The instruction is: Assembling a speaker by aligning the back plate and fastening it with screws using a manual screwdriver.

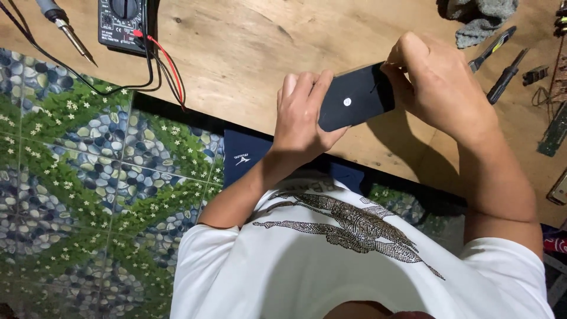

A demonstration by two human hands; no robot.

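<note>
Both hands grip a black phone [354,99] above the wooden bench [248,53] — left hand [302,112] wrapped round its near end, right hand [434,82] pinching the far end. A multimeter [121,23] and soldering iron [62,23] lie well apart — screwdrivers [499,59] just beside the right hand.

A black phone [354,101] with a white dot, over a pale wooden table [248,53] and pebble-and-flower patterned floor [88,177].

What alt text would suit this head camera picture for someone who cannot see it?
Two bare hands, left hand and right hand, hold a black phone-like slab over a wooden table; a multimeter and screwdrivers lie nearby.
</note>
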